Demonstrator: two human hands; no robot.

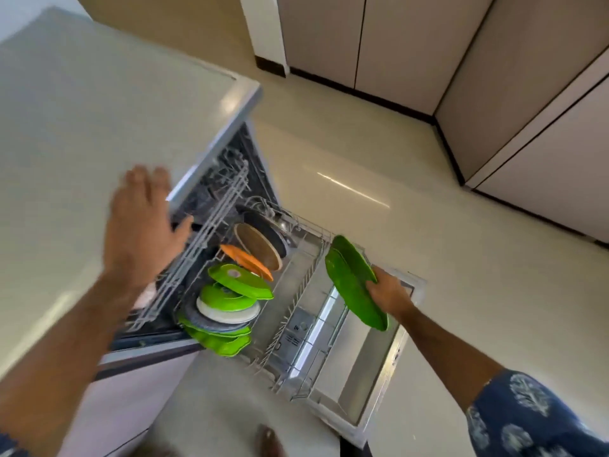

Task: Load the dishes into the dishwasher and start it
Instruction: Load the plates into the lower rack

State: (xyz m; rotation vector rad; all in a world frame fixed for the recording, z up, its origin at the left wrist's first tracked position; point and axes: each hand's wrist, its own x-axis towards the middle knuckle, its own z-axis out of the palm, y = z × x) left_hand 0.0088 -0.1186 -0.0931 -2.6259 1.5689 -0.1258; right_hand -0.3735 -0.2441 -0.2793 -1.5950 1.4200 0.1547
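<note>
Down at the centre of the frame the dishwasher [230, 179] stands open, its door [362, 367] dropped flat toward the lower right and its lower rack [296, 324] pulled out over it. The right hand [389, 291], right of centre, grips a dark green plate [352, 285] by its lower edge, fingers curled round the rim; the plate is tilted on edge above the bare right side of the rack, apart from the other dishes. The left hand [145, 222], left of centre, is spread with straight fingers and blurred, hanging over the edge of the pale bench [82, 127] and the upper rack [204, 232]; whether it touches either I cannot tell. Along the left side of the lower rack stand several dishes on edge: a brown round plate [257, 245] at the top, an orange plate [247, 260] just below it, then bright green plates [237, 280], a white plate [227, 311] and more green ones at the bottom. A blue patterned sleeve [534, 420] shows at the lower right. Pale cabinets [412, 44] fill the upper right, above a glossy cream floor [461, 258].
</note>
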